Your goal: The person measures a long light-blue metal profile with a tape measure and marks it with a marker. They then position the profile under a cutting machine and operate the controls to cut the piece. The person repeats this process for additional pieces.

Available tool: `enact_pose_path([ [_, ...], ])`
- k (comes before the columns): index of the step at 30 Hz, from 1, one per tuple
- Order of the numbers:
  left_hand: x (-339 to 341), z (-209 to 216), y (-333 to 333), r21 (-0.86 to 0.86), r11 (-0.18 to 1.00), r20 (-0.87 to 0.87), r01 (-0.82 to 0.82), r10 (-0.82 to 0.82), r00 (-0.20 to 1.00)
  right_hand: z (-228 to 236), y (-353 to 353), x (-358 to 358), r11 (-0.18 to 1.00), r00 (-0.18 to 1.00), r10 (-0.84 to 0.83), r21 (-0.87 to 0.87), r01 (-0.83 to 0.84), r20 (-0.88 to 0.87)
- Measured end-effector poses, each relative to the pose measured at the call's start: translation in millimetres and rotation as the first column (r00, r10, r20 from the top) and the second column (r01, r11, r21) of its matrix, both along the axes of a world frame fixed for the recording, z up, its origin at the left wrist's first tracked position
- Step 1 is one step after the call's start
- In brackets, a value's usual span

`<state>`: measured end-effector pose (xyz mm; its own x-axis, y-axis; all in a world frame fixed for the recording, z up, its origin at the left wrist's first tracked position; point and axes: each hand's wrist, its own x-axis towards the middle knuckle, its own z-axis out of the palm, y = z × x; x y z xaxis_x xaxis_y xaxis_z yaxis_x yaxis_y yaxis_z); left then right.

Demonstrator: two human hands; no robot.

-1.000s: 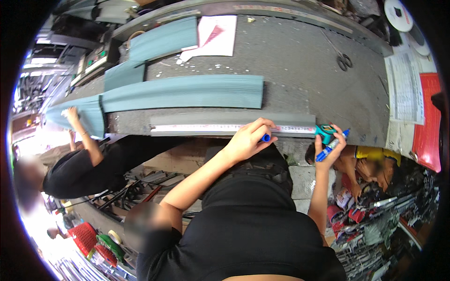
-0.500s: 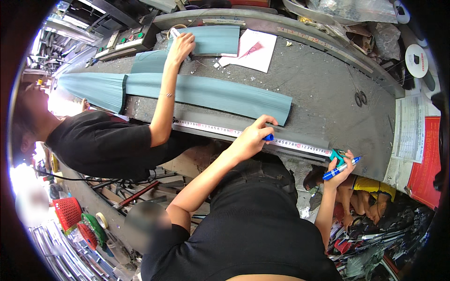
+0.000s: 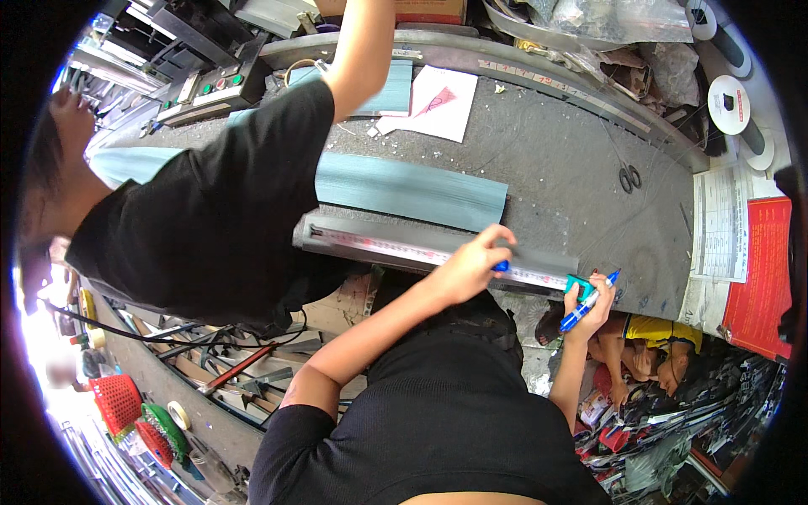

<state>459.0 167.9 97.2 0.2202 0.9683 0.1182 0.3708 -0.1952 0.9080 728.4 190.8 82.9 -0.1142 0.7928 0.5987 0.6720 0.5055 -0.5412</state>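
Observation:
My left hand (image 3: 475, 263) presses down on a long metal ruler (image 3: 379, 245) that lies along the near edge of a grey workbench (image 3: 581, 177), with a small blue thing under its fingers. My right hand (image 3: 589, 300) sits at the ruler's right end, holding a blue marker (image 3: 587, 303) and touching a teal piece there. A long teal strip (image 3: 412, 190) lies on the bench just beyond the ruler. A person in a black shirt (image 3: 210, 202) leans over the bench at the left, one arm reaching to the far side.
A white sheet with a red triangle (image 3: 438, 103) and scissors (image 3: 628, 178) lie on the bench. Papers and a red board (image 3: 757, 269) sit at the right edge. A control box (image 3: 210, 84) stands at the back left. Another person (image 3: 648, 349) crouches below the bench at the right.
The person in black has moved in from the left and now leans across the bench, covering much of the teal strip. My hands stay on the ruler.

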Motion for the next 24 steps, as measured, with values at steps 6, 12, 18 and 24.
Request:
enact_pose_path([
  [6, 47.8, 56.5, -5.4, 0.429, 0.902, -0.037, 0.052, -0.039, 0.999, 9.6, 4.3, 16.3, 0.991, 1.0, 0.003, 0.13, -0.006, 0.021],
  [12, -8.8, 87.9, -20.0, 0.384, 0.913, 0.074, -0.136, 0.116, 0.99, 18.4, 17.1, 11.6, 0.998, 0.987, -0.069, -0.002, 0.069, -0.145],
  [18, -36.9, 64.7, -28.3, 0.046, 0.941, -0.061, -0.334, 0.336, 0.94, 17.2, 110.6, -68.9, 0.976, 0.997, 0.017, 0.218, -0.001, -0.073],
  [24, -37.0, 59.5, -40.7, -0.016, 0.903, -0.085, -0.429, 0.427, 0.9, 2.1, 215.3, -161.9, 0.95, 0.984, -0.16, 0.283, 0.132, 0.077],
])
